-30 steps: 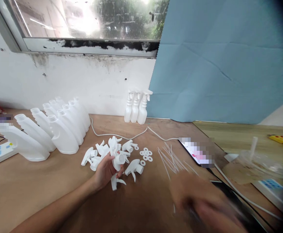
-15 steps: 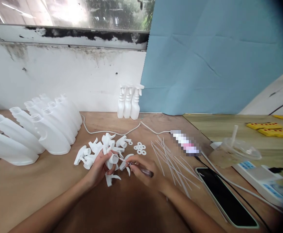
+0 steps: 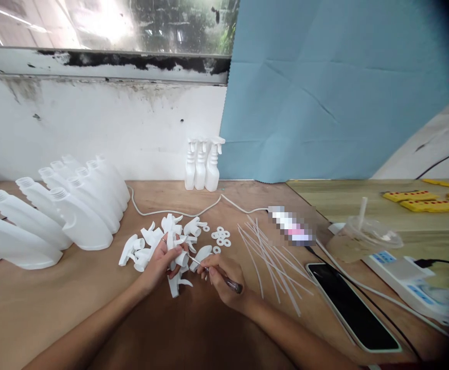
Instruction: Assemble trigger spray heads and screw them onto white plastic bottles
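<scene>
My left hand (image 3: 158, 266) is closed round a white spray trigger head (image 3: 180, 258), its round collar turned to the right. In my right hand (image 3: 229, 272) is a screwdriver (image 3: 234, 285) with a dark handle and a thin metal shaft. The shaft points at the collar's opening; whether its tip touches is too small to tell. Around my left hand lies a heap of white trigger heads (image 3: 131, 250), partly covered by my fingers. Several white ring washers (image 3: 220, 233) lie just beyond my right hand, with a single washer (image 3: 216, 250) nearer to it.
Thin white tubes (image 3: 272, 262) are scattered to the right, beside a black-screened phone (image 3: 351, 306). White bottles without tops (image 3: 87, 218) stand at left; three sprayer-topped bottles (image 3: 211, 172) stand by the wall. A power strip (image 3: 405, 288), cables and a lidded plastic cup (image 3: 357, 239) occupy the right.
My right hand and the screwdriver have shifted slightly, and the shaft sits lower beside the collar. A single washer near my right hand shows now. The whole view has moved a little.
</scene>
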`<state>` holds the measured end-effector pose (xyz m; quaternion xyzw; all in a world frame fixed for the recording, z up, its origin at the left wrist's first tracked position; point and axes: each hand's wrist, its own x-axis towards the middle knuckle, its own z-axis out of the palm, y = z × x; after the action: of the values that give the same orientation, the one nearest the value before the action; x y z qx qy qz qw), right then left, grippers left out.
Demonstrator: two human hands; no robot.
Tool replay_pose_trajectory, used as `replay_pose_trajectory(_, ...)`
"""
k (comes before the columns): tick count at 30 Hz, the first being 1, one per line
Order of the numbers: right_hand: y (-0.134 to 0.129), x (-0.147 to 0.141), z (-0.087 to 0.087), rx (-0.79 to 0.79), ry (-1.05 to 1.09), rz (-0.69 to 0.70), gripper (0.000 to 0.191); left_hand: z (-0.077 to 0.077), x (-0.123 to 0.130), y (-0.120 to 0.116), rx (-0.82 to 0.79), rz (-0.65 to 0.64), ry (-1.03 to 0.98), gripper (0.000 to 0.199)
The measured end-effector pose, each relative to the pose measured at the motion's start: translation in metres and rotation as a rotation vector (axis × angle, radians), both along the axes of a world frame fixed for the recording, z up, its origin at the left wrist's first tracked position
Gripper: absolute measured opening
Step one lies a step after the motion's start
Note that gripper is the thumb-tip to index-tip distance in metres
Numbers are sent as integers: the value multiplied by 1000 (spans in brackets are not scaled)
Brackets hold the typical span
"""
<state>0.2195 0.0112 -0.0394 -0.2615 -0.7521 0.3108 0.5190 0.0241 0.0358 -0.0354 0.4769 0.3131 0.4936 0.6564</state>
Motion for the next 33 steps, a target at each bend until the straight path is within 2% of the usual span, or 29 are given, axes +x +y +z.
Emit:
replay_pose_trajectory(2,0,-1,-2,-35,10,33,21,3,0,3,8,16,3,31)
replay_pose_trajectory(9,-1,-8,-2,131,-51,44,25,15,-1,2,5,86,18,34)
replay_pose_trajectory(16,1,-7,-4,-22,102,74,22,15,-2,-3,-15,24,73,36)
replay_pose_trajectory(23,-5,-7,0,71,2,59,25,19,5,-7,-23,91,38,32)
replay_pose_trajectory(29,-7,-9,7,-100,69,48,26,17,6,-7,-32,118,68,34)
replay_pose_trajectory(33,0,-5,8,-204,176,106,27,10,2,-6,-52,38,64,30)
